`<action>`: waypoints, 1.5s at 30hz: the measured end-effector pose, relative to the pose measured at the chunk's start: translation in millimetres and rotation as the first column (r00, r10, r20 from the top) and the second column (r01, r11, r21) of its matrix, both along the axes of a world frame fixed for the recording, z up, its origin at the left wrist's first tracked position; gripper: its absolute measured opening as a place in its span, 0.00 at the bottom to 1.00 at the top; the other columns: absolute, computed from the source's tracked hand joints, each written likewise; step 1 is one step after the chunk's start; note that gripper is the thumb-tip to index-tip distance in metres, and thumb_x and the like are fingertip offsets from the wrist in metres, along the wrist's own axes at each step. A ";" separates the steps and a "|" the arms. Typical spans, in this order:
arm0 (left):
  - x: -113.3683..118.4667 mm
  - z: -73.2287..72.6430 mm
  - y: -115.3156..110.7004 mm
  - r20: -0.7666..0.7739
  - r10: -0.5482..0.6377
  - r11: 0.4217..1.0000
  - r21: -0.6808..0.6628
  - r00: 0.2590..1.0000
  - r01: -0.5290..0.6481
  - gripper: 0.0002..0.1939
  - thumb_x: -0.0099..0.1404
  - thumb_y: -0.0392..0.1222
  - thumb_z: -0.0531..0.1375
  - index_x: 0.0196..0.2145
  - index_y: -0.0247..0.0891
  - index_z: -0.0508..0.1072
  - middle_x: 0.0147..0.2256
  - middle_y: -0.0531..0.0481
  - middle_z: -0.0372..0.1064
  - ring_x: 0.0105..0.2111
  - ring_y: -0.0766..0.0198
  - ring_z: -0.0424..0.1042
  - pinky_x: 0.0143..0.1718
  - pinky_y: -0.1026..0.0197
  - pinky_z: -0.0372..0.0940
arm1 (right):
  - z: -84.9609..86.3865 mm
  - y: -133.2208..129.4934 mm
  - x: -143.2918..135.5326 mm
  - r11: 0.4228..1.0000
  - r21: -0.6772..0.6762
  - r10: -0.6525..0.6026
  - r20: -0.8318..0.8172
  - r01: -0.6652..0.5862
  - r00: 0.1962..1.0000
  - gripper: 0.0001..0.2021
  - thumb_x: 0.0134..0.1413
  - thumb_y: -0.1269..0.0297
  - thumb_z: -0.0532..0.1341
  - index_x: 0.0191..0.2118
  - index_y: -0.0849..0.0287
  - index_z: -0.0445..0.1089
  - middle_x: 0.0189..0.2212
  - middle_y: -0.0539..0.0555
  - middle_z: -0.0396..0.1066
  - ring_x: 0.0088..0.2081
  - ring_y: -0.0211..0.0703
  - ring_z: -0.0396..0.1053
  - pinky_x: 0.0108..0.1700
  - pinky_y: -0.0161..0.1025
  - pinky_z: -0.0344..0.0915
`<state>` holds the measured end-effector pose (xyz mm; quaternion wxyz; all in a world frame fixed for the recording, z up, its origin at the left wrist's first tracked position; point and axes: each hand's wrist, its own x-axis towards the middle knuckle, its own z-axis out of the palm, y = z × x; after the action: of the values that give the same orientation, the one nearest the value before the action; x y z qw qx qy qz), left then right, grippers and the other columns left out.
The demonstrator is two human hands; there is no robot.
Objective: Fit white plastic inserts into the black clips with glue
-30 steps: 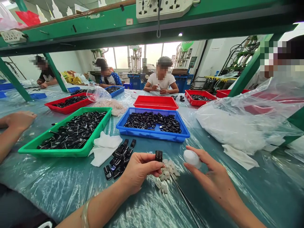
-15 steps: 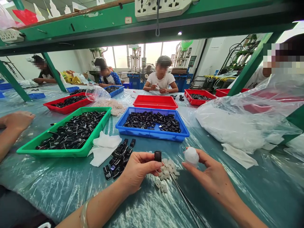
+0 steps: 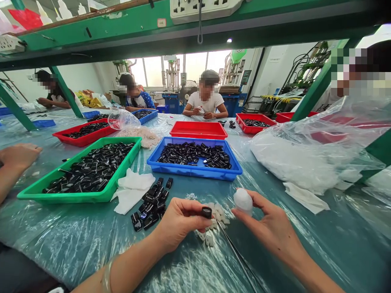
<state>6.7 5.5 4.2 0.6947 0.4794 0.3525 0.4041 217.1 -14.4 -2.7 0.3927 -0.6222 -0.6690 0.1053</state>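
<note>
Between the thumb and fingers of my left hand [image 3: 180,221] is a small black plastic part [image 3: 207,212], its end turned toward me. My right hand [image 3: 269,219] grips a rounded white bottle [image 3: 243,202], apart from the black part. Below and between the hands lie a pile of small whitish pieces [image 3: 218,213] and a pair of metal tweezers [image 3: 233,248], tips at the pile. Left of my left hand several black parts [image 3: 152,203] lie loose beside a crumpled white cloth [image 3: 134,187]. Tiny white bits [image 3: 191,196] are scattered just beyond my left hand.
A green tray [image 3: 33,195] and a blue tray [image 3: 195,172] hold many black parts. A red tray [image 3: 198,129] stands behind. At right lies a clear plastic bag [image 3: 284,158] of white material. A green shelf beam [image 3: 122,24] crosses overhead. Another person's hand [image 3: 21,156] rests at left.
My left hand has tilted the black part, so its end now faces me more. The white bottle in my right hand has tipped slightly. The view has shifted a little.
</note>
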 end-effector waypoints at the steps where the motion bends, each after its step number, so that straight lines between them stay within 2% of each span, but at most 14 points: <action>1: 0.3 0.2 -0.7 -0.006 -0.007 1.000 0.023 1.000 0.007 0.08 0.42 0.36 0.69 0.25 0.33 0.79 0.27 0.47 0.72 0.25 0.68 0.65 0.25 0.66 0.62 | -0.9 0.5 0.6 1.000 -0.012 -0.006 -0.003 0.006 1.000 0.15 0.46 0.58 0.61 0.42 0.55 0.70 0.36 0.51 0.75 0.35 0.49 0.72 0.27 0.36 0.66; 4: 0.8 -0.7 -2.3 -0.020 -0.039 0.995 0.086 0.999 0.041 0.07 0.44 0.34 0.68 0.26 0.34 0.80 0.27 0.48 0.71 0.26 0.68 0.65 0.25 0.67 0.62 | -4.3 3.2 3.1 0.997 -0.069 -0.026 -0.023 0.025 0.999 0.15 0.46 0.59 0.61 0.41 0.56 0.69 0.35 0.52 0.75 0.35 0.49 0.72 0.28 0.37 0.65; 10: 0.5 -3.8 -2.7 -0.047 -0.060 0.989 0.131 0.997 0.066 0.07 0.46 0.31 0.66 0.27 0.35 0.80 0.27 0.48 0.71 0.27 0.68 0.66 0.27 0.67 0.62 | -14.7 13.0 12.8 0.985 -0.172 -0.043 -0.161 0.014 0.986 0.14 0.44 0.59 0.62 0.38 0.57 0.69 0.34 0.53 0.74 0.36 0.51 0.71 0.38 0.44 0.66; 18: -0.2 -4.2 -3.1 -0.053 -0.062 0.990 0.121 0.997 0.068 0.07 0.45 0.32 0.67 0.26 0.33 0.80 0.27 0.48 0.71 0.27 0.68 0.66 0.26 0.67 0.62 | -26.5 22.8 19.4 0.975 -0.219 -0.087 -0.231 0.035 0.969 0.15 0.41 0.59 0.61 0.37 0.60 0.67 0.31 0.54 0.73 0.32 0.48 0.72 0.35 0.40 0.67; 23: 0.1 -6.3 -1.6 -0.046 -0.067 0.997 0.029 0.997 0.069 0.07 0.44 0.35 0.68 0.25 0.31 0.79 0.24 0.48 0.70 0.22 0.70 0.64 0.24 0.66 0.64 | -31.8 24.9 20.3 0.968 -0.244 -0.110 -0.205 0.058 0.973 0.13 0.38 0.59 0.62 0.33 0.59 0.68 0.26 0.51 0.73 0.28 0.46 0.71 0.29 0.38 0.66; 28: -0.1 -7.4 -0.4 -0.074 -0.076 0.997 -0.007 0.994 0.075 0.09 0.44 0.37 0.68 0.26 0.30 0.79 0.22 0.47 0.70 0.20 0.70 0.65 0.21 0.67 0.63 | -37.9 26.8 21.7 0.966 -0.254 -0.101 -0.193 0.050 0.976 0.20 0.40 0.58 0.60 0.41 0.61 0.66 0.31 0.55 0.73 0.32 0.48 0.71 0.34 0.40 0.67; 32: -0.4 -5.5 -1.3 -0.108 -0.070 0.997 0.014 0.992 0.072 0.09 0.46 0.37 0.67 0.27 0.30 0.79 0.22 0.47 0.70 0.20 0.70 0.65 0.20 0.68 0.63 | -35.7 25.6 22.3 0.967 -0.248 -0.101 -0.167 0.057 0.981 0.26 0.41 0.58 0.60 0.49 0.63 0.61 0.32 0.56 0.73 0.32 0.47 0.72 0.33 0.40 0.69; 34: 0.0 -4.4 -1.5 -0.109 -0.072 0.997 0.024 0.991 0.075 0.10 0.46 0.37 0.67 0.28 0.30 0.79 0.22 0.48 0.71 0.20 0.71 0.65 0.20 0.69 0.62 | -28.9 22.8 22.1 0.971 -0.216 -0.127 -0.131 0.097 0.983 0.30 0.41 0.58 0.60 0.53 0.65 0.58 0.37 0.60 0.72 0.36 0.51 0.72 0.36 0.43 0.69; 36: 0.5 -3.6 -1.4 -0.104 -0.072 0.997 0.025 0.992 0.075 0.10 0.46 0.36 0.67 0.29 0.30 0.79 0.22 0.48 0.70 0.19 0.71 0.65 0.19 0.69 0.62 | -18.7 18.2 20.8 0.976 -0.152 -0.173 -0.084 0.159 0.981 0.35 0.41 0.58 0.60 0.56 0.66 0.54 0.47 0.66 0.66 0.47 0.58 0.66 0.43 0.50 0.66; 39: 1.1 -3.7 -1.1 -0.108 -0.055 0.998 0.009 0.993 0.057 0.10 0.45 0.36 0.67 0.28 0.30 0.78 0.22 0.48 0.71 0.19 0.70 0.66 0.19 0.68 0.63 | -2.7 8.4 15.0 0.967 0.063 -0.248 0.017 0.247 0.969 0.34 0.42 0.59 0.60 0.56 0.64 0.53 0.55 0.68 0.55 0.56 0.63 0.54 0.53 0.57 0.56; 41: 1.0 -4.9 -1.0 -0.118 -0.046 0.999 0.003 0.992 0.046 0.09 0.44 0.35 0.66 0.27 0.29 0.78 0.23 0.46 0.72 0.20 0.69 0.67 0.19 0.68 0.64 | 3.7 0.9 8.7 0.926 0.313 -0.264 0.135 0.212 0.955 0.24 0.48 0.60 0.58 0.51 0.61 0.58 0.50 0.65 0.61 0.52 0.59 0.60 0.49 0.53 0.60; 42: 1.0 -5.7 -1.0 -0.121 -0.043 0.999 0.004 0.992 0.044 0.09 0.44 0.35 0.66 0.27 0.29 0.78 0.24 0.46 0.72 0.20 0.69 0.67 0.20 0.67 0.64 | 4.8 -2.7 5.1 0.916 0.373 -0.231 0.188 0.148 0.955 0.16 0.50 0.61 0.57 0.46 0.59 0.62 0.45 0.61 0.65 0.47 0.54 0.65 0.45 0.48 0.64; 44: 0.9 -7.4 -1.5 -0.122 -0.040 0.999 0.009 0.992 0.041 0.08 0.44 0.34 0.66 0.27 0.30 0.78 0.25 0.46 0.72 0.21 0.68 0.67 0.21 0.67 0.65 | 2.6 -8.3 -2.0 0.944 0.330 -0.085 0.278 -0.011 0.957 0.04 0.54 0.65 0.54 0.35 0.56 0.65 0.33 0.55 0.68 0.33 0.43 0.70 0.33 0.38 0.66; 45: 0.9 -8.0 -1.9 -0.124 -0.040 0.999 0.012 0.992 0.042 0.08 0.44 0.33 0.66 0.27 0.30 0.78 0.25 0.46 0.72 0.22 0.69 0.66 0.22 0.67 0.65 | -0.3 -10.1 -5.1 0.966 0.248 -0.006 0.306 -0.074 0.952 0.05 0.56 0.66 0.53 0.32 0.56 0.65 0.29 0.53 0.68 0.27 0.40 0.69 0.29 0.36 0.65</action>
<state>7.7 3.7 -3.9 0.6763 0.5156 0.3819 0.3619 211.9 -24.5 -3.0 0.3604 -0.5630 -0.7402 -0.0725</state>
